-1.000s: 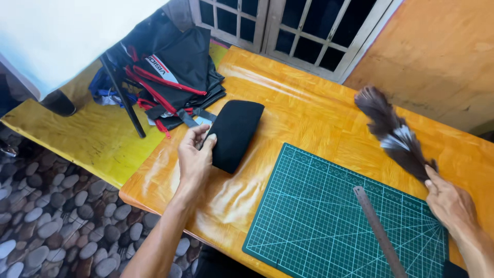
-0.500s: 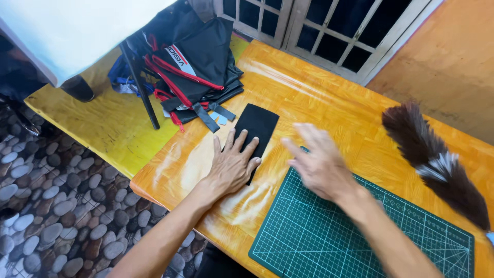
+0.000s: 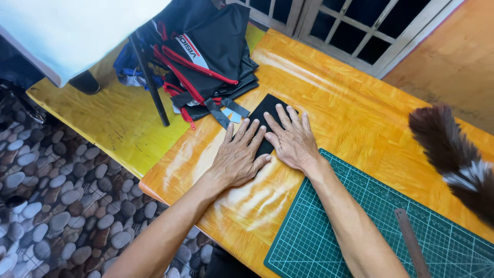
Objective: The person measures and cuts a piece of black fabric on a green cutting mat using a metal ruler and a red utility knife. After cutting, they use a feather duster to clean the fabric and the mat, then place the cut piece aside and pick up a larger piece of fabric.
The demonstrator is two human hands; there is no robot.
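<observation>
Nearest you lies the green cutting mat (image 3: 360,231), a metal ruler (image 3: 411,242) on it. Just beyond the mat's far-left corner, your left hand (image 3: 237,154) and right hand (image 3: 293,140) rest flat, fingers spread, gripping nothing, pressing the black fabric piece (image 3: 263,116). Its long axis runs away from you, angling right. Farther left: a black-and-red bag (image 3: 211,56).

- Your left hand (image 3: 237,157) lies flat, palm down, fingers spread and pointing away from you.
- Your right hand (image 3: 292,139) lies flat just beside it, fingers splayed.
- Both bare forearms reach forward, converging at the hands.
</observation>
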